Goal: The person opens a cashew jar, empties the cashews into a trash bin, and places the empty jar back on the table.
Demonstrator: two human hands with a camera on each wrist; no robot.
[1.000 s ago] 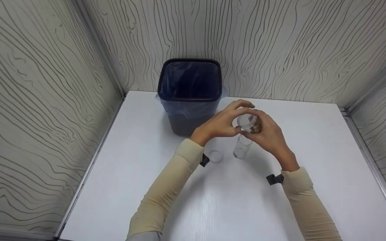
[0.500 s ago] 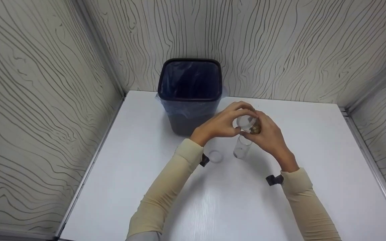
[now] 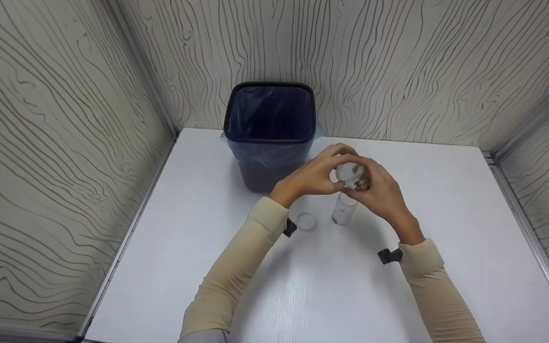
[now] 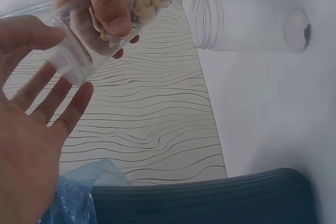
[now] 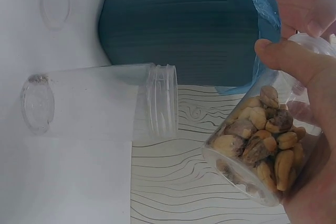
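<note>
My right hand (image 3: 377,188) grips a clear plastic jar (image 5: 252,150), tilted, its lower part filled with cashew-like nuts (image 5: 268,135), some brown and dark. My left hand (image 3: 315,175) has its thumb and fingers around the clear lid (image 4: 71,64) at that jar's top end. Both hands are raised over the table, fingers close together at the lid in the head view. Just below them a second clear jar (image 4: 247,24) stands upright and uncapped, with dark residue at its bottom. A loose clear lid (image 3: 307,222) lies flat to the left of it.
Behind my left hand stands a dark bin (image 3: 269,174) with a blue liner (image 3: 274,155) folded over its rim. All of this sits on a white table (image 3: 303,295), bordered by wood-patterned walls (image 3: 398,71) at the back and sides.
Very little differs: the left fingers and thumb shift slightly at the lid, and the held jar turns a touch. The standing jar, loose lid and bin stay put.
</note>
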